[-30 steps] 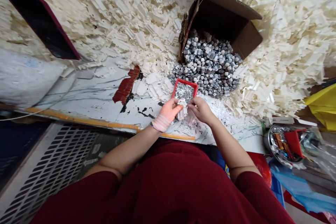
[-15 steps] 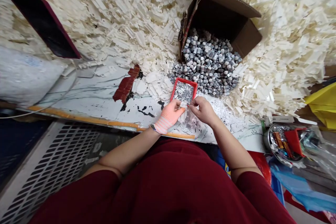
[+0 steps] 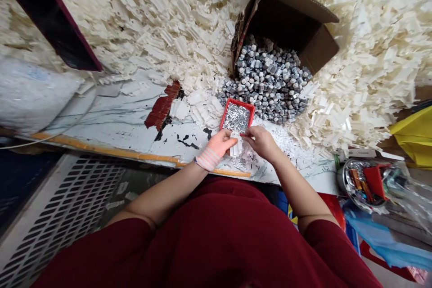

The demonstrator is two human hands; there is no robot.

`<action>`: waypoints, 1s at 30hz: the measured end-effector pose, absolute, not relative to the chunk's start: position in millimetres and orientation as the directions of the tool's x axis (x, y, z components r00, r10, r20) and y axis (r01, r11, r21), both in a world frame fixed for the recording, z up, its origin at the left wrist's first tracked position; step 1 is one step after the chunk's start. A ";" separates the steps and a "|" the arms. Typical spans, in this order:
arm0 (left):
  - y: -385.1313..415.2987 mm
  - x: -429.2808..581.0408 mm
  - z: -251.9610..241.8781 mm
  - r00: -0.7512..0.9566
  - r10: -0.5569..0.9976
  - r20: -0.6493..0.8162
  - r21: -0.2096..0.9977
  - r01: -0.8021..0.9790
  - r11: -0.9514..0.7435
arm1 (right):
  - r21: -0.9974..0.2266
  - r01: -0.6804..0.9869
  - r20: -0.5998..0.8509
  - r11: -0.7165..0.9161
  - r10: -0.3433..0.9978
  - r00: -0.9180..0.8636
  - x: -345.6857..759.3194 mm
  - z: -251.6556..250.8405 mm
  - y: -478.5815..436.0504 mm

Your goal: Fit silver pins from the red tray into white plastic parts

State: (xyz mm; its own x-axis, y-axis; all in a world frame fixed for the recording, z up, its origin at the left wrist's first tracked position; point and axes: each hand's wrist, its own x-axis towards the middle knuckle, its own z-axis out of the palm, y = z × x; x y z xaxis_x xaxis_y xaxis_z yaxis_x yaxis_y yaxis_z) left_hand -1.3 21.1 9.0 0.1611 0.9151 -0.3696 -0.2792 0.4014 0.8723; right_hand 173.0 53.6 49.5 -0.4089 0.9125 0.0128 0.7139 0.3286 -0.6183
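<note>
My left hand (image 3: 216,148), in a pink-orange striped glove, pinches a small white plastic piece (image 3: 236,145) between thumb and fingers. Close on its right is my bare right hand (image 3: 261,141), fingertips pressed together by the top of that piece; whatever lies between them is too small to make out. Just beyond both hands stands a red tray (image 3: 252,114) filled with small shiny metal pins (image 3: 236,117). More pins lie loose on the table below the white piece. Behind the tray, grey and white cylindrical parts (image 3: 270,76) spill from a cardboard box (image 3: 319,49).
Heaps of white plastic pieces (image 3: 151,22) cover the back and right of the marble-patterned table (image 3: 111,121). A dark phone-like device (image 3: 54,22) stands at left, near a white bag (image 3: 30,94). At right is a metal bowl (image 3: 347,184) of odds and ends.
The white piece shows more fully in my left hand now, its long body pointing towards me. My right fingers have shifted slightly. The view has moved a little.
</note>
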 end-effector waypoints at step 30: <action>-0.9 -4.8 22.4 0.214 0.901 -0.377 0.879 -0.225 0.421 | -0.956 0.145 -0.289 -0.255 0.902 -0.320 163.9 37.8 31.8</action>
